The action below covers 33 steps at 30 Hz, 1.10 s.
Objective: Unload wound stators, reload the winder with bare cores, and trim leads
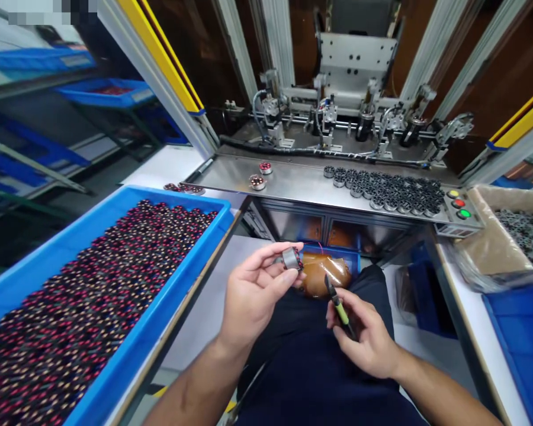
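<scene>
My left hand pinches a small wound motor stator between thumb and fingertips. It has a grey metal rim, and a thin red wire sticks out past it to the right. My right hand is closed around a slim black-and-green hand tool whose dark, pointed tip faces up and left. The tool's exact kind is hard to make out. A gap lies between the tip and the stator. Below and behind both hands is an amber, shiny plastic-covered bundle in a blue bin.
At left, a large blue tray holds many wound stators. Two copper-and-red wound stators and rows of dark cores stand on the machine's metal ledge. A button box and a carton of cores are at right.
</scene>
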Each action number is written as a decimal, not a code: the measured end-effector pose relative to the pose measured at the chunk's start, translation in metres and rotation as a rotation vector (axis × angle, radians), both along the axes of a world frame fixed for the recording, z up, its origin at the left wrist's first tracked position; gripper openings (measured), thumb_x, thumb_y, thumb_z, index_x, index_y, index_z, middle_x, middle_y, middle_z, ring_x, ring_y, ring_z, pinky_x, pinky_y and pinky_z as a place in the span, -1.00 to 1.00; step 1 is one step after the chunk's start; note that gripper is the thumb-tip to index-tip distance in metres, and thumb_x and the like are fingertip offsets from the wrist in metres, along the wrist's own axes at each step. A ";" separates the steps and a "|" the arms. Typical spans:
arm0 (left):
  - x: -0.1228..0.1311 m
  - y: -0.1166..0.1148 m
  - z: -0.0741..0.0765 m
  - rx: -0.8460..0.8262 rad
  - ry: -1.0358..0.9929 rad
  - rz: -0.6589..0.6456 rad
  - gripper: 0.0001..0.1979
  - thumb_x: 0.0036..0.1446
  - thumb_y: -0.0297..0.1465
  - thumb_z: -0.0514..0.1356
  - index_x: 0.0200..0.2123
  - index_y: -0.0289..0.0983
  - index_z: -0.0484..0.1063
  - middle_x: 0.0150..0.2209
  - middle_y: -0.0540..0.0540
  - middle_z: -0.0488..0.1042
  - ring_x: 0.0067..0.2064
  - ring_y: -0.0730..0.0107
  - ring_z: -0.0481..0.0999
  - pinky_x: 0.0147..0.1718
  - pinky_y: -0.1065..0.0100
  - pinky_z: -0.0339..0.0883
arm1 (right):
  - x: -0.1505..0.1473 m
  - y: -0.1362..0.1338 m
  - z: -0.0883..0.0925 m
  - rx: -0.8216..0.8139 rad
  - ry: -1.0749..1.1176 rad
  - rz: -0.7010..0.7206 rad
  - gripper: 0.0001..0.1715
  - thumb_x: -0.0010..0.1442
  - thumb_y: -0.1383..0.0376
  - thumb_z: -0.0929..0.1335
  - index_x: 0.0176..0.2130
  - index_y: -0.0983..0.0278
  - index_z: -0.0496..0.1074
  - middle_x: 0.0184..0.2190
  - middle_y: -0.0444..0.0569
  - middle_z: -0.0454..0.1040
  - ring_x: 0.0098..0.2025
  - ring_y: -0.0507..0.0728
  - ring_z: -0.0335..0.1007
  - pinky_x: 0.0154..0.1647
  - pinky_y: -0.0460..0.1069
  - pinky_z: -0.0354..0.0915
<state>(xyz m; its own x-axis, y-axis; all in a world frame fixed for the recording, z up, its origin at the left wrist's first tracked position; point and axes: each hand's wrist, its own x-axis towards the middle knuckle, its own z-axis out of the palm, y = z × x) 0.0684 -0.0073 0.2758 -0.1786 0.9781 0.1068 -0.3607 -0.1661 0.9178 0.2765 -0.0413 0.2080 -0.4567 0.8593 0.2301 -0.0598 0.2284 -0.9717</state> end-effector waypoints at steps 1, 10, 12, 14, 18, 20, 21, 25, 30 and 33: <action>0.000 -0.001 -0.001 0.011 0.011 -0.003 -0.69 0.00 -0.48 0.44 -0.12 -0.26 0.61 -0.11 -0.17 0.67 -0.39 0.45 0.65 -0.40 0.51 0.59 | -0.003 0.005 0.001 0.078 -0.019 0.007 -0.17 0.12 0.55 0.30 0.30 0.08 0.21 -0.20 -0.04 0.47 -0.23 0.07 0.46 -0.10 0.05 0.43; -0.007 -0.011 -0.005 0.039 0.054 -0.058 -0.68 0.08 -0.51 0.39 -0.07 -0.18 0.61 -0.08 -0.14 0.66 -0.26 0.41 0.68 -0.33 0.54 0.59 | -0.016 0.029 0.009 0.229 0.036 0.128 0.04 -0.07 0.55 0.28 0.36 0.09 0.16 -0.07 0.04 0.47 -0.08 0.18 0.50 0.00 0.14 0.46; -0.008 -0.011 -0.006 0.029 0.050 -0.063 -0.69 0.08 -0.51 0.39 -0.07 -0.20 0.61 -0.09 -0.15 0.66 -0.28 0.42 0.67 -0.33 0.54 0.58 | -0.018 0.029 0.007 0.215 0.056 0.131 0.04 -0.07 0.56 0.28 0.36 0.07 0.16 -0.08 0.04 0.49 -0.11 0.17 0.51 -0.04 0.13 0.48; -0.008 -0.010 -0.007 0.020 0.046 -0.064 -0.69 0.08 -0.50 0.40 -0.07 -0.20 0.61 -0.09 -0.14 0.66 -0.28 0.43 0.67 -0.34 0.55 0.58 | -0.018 0.029 0.007 0.213 0.068 0.131 0.04 -0.07 0.56 0.28 0.36 0.07 0.17 -0.10 0.03 0.49 -0.14 0.16 0.52 -0.09 0.12 0.49; -0.008 -0.008 -0.010 0.001 0.041 -0.080 -0.69 0.08 -0.51 0.39 -0.08 -0.18 0.61 -0.09 -0.12 0.66 -0.26 0.42 0.67 -0.34 0.56 0.58 | -0.019 0.028 0.007 0.233 0.066 0.110 0.03 -0.07 0.56 0.29 0.35 0.10 0.19 -0.14 0.03 0.50 -0.19 0.14 0.51 -0.15 0.09 0.50; -0.008 -0.007 -0.011 -0.005 0.032 -0.079 -0.69 0.08 -0.52 0.39 -0.08 -0.18 0.61 -0.09 -0.12 0.66 -0.25 0.41 0.68 -0.34 0.56 0.58 | -0.020 0.028 0.007 0.238 0.065 0.103 0.03 -0.07 0.56 0.29 0.35 0.11 0.20 -0.17 0.02 0.49 -0.21 0.13 0.49 -0.17 0.08 0.50; -0.009 -0.007 -0.012 -0.009 0.027 -0.079 -0.69 0.08 -0.52 0.39 -0.08 -0.19 0.61 -0.09 -0.13 0.66 -0.24 0.40 0.68 -0.34 0.55 0.58 | -0.021 0.028 0.007 0.237 0.066 0.103 0.02 -0.07 0.56 0.29 0.35 0.11 0.20 -0.18 0.02 0.48 -0.23 0.12 0.48 -0.19 0.07 0.50; -0.010 -0.008 -0.011 -0.014 0.008 -0.083 -0.70 0.07 -0.52 0.39 -0.08 -0.21 0.61 -0.11 -0.14 0.67 -0.25 0.40 0.68 -0.34 0.54 0.58 | -0.024 0.030 0.008 0.242 0.047 0.099 0.00 -0.07 0.55 0.29 0.34 0.13 0.23 -0.21 0.01 0.47 -0.26 0.11 0.46 -0.25 0.05 0.49; -0.012 -0.010 -0.010 -0.037 -0.002 -0.064 -0.69 0.05 -0.52 0.41 -0.09 -0.21 0.61 -0.12 -0.13 0.67 -0.26 0.39 0.68 -0.33 0.52 0.59 | -0.025 0.031 0.010 0.276 0.015 0.085 -0.01 -0.08 0.54 0.29 0.33 0.15 0.25 -0.25 0.00 0.50 -0.31 0.10 0.42 -0.31 0.02 0.45; -0.011 -0.009 -0.010 -0.041 -0.001 -0.059 -0.69 0.04 -0.51 0.42 -0.10 -0.22 0.61 -0.13 -0.14 0.67 -0.26 0.37 0.68 -0.34 0.51 0.59 | -0.025 0.031 0.011 0.293 0.001 0.068 -0.03 -0.08 0.53 0.29 0.31 0.16 0.27 -0.27 -0.01 0.50 -0.34 0.09 0.42 -0.34 -0.01 0.44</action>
<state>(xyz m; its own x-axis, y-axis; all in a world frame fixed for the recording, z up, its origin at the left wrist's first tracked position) 0.0570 -0.0165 0.2653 -0.1208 0.9904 0.0667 -0.3696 -0.1072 0.9230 0.2514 -0.0106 0.2192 -0.5111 0.7236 0.4639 -0.0853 0.4943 -0.8651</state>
